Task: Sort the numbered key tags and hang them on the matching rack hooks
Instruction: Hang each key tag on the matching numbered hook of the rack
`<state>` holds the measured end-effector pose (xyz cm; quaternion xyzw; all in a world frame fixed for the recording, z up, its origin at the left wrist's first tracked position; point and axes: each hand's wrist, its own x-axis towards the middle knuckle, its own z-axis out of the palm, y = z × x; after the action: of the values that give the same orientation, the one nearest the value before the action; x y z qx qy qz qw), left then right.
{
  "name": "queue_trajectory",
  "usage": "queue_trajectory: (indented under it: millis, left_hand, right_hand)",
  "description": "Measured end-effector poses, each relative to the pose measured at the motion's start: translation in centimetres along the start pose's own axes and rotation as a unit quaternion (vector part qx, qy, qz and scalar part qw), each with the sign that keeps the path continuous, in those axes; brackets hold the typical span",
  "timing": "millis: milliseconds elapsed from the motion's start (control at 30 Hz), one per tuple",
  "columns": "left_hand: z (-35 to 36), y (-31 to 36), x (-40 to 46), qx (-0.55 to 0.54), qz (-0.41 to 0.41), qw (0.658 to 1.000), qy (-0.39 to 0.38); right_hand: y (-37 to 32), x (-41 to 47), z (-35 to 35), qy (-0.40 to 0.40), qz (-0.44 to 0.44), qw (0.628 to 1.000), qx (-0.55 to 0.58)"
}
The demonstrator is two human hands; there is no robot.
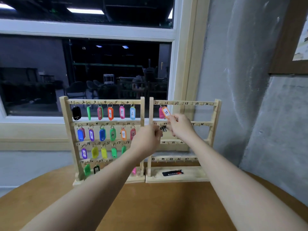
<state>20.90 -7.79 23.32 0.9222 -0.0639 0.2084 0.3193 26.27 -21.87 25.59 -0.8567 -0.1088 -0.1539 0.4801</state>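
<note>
Two wooden key racks stand side by side on the table. The left rack [66, 124] carries coloured numbered tags on most hooks of its rows. The right rack [215, 114] is nearly bare: a pink tag [161, 113] and an orange tag [166, 112] marked 25 hang near hook 25 at its top left. My right hand [180, 125] pinches the lower end of the orange tag. My left hand [148, 139] is curled just left of it, in front of the racks' meeting posts, near a small bunch of metal rings [163, 128]; what it holds is hidden.
A black and red packet [172, 172] lies in the right rack's base tray. The racks stand at the far edge of a round brown table [158, 205], against a window sill and a grey wall on the right.
</note>
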Motion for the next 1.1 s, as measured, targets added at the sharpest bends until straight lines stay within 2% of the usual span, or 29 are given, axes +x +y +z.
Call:
queue_trajectory:
  millis: [167,333,500,600,733,967,1100]
  left_hand:
    - [3.5,0.4,-4.7,0.0,0.008,0.997,-0.072]
    - [8.4,0.2,-9.8,0.008,0.02,0.982,-0.19]
    - [13.9,0.7,-14.6,0.047,0.086,0.944,-0.315]
    - [16.6,1.3,-16.3,-0.006,0.106,0.931,-0.35]
    - [19.4,2.8,-17.6,-0.067,0.081,0.905,-0.412]
    - [21.7,3.4,-18.2,-0.057,0.045,0.912,-0.404]
    - [21.5,3.9,-18.2,-0.049,0.047,0.915,-0.397]
  right_hand:
    - [2.6,-5.0,-3.2,-0.011,0.032,0.999,-0.029]
    - [8.3,-13.0,-6.3,-0.018,0.125,0.992,-0.023]
    - [14.5,-24.2,-9.5,-0.025,0.158,0.974,-0.158]
    - [16.9,-28.4,-11.1,-0.028,0.205,0.959,-0.194]
    - [17.5,-30.8,-11.3,-0.037,0.231,0.95,-0.207]
    - [16.7,-30.9,-8.5,-0.101,0.269,0.899,-0.332]
    - [17.1,-29.8,-7.3,-0.106,0.295,0.883,-0.349]
